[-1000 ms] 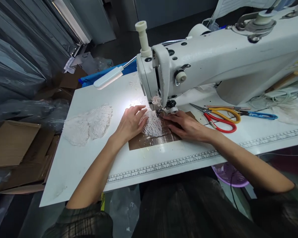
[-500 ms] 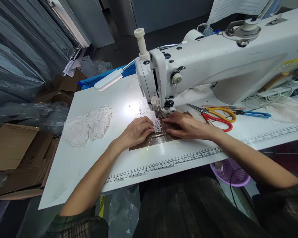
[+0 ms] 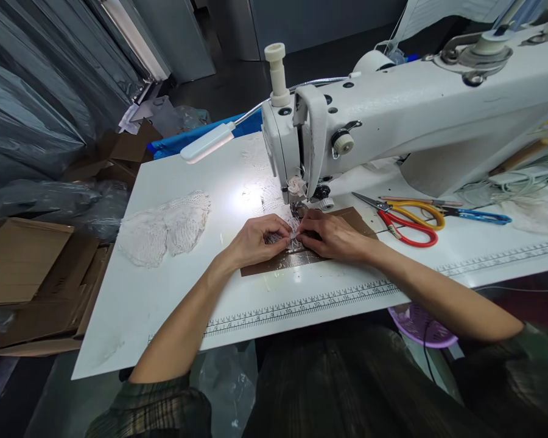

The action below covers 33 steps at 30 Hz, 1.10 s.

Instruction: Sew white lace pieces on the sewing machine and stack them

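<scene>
A strip of white lace [image 3: 281,208] runs from behind the needle of the white sewing machine [image 3: 369,115] toward me. My left hand [image 3: 262,239] pinches the lace's near end, thumb against fingers. Close beside it, my right hand [image 3: 331,234] pinches the same end, so the fingertips of both hands almost meet just in front of the presser foot [image 3: 298,210]. Both hands are over a brown plate [image 3: 260,267] on the white table. Fingers hide part of the lace end. Further left lies a separate folded piece of white lace [image 3: 167,228].
Right of the needle lie red-handled scissors [image 3: 413,234], yellow-handled scissors [image 3: 422,213] and a blue-handled tool [image 3: 479,215]. A lit lamp [image 3: 207,143] hangs at the left. A printed ruler [image 3: 301,307] follows the table's front edge. Cardboard boxes [image 3: 25,261] stand at left; a purple basket [image 3: 422,325] sits below.
My right hand has moved left from the plate to the lace end, and both hands now pinch it together. The lace end is lifted and bunched. The view has shifted slightly.
</scene>
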### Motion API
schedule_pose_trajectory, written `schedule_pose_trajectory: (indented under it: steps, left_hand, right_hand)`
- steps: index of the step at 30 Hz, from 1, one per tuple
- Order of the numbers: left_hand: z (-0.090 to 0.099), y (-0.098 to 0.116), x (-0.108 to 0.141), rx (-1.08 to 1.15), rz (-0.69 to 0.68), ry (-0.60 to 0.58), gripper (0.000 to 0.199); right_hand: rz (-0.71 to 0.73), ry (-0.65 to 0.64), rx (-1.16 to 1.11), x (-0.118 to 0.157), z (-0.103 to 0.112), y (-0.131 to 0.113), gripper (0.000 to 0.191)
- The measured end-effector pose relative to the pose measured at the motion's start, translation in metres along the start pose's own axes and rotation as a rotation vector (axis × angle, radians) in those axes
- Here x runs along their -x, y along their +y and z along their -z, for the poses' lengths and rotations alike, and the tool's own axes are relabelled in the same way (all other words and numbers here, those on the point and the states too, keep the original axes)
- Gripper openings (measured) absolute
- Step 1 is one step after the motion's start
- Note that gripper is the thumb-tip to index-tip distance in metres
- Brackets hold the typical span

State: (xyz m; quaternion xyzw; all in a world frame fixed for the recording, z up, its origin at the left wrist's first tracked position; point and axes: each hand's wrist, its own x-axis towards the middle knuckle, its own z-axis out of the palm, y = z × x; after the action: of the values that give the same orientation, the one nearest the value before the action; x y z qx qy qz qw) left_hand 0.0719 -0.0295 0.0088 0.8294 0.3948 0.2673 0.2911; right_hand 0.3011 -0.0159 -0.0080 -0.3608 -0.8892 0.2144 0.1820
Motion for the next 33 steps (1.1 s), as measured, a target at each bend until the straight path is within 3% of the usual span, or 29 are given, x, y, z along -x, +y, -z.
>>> schedule_pose_trajectory:
  steps: [3,7,13,15,20,26,33]
  left_hand:
    - [-0.006,-0.002,0.002,-0.125,-0.022,0.073,0.011]
    - [-0.013,-0.006,0.002,-0.289,-0.191,0.09,0.017]
    - [-0.01,-0.008,-0.002,-0.214,-0.211,0.396,0.012]
    - [-0.008,-0.008,-0.003,-0.201,-0.235,0.421,0.01]
    - [-0.011,-0.009,-0.002,-0.203,-0.322,0.303,0.006]
    - [-0.017,-0.014,0.0,-0.354,-0.384,0.142,0.01]
    - [-0.017,-0.013,0.001,-0.491,-0.463,0.092,0.008]
  right_hand:
    - [-0.008,0.02,-0.009,0.0,-0.004,0.001,0.021]
    - [-0.026,0.092,-0.056,0.002,-0.003,0.006,0.025]
    - [0.077,0.05,0.107,0.01,-0.003,0.001,0.034]
    - [0.113,0.024,0.162,0.012,-0.003,-0.002,0.034]
    - [0.105,-0.035,0.204,0.021,-0.002,-0.011,0.034]
    - [0.059,-0.069,0.218,0.034,-0.004,-0.02,0.038]
    - [0.108,-0.09,0.029,0.008,0.02,0.009,0.034]
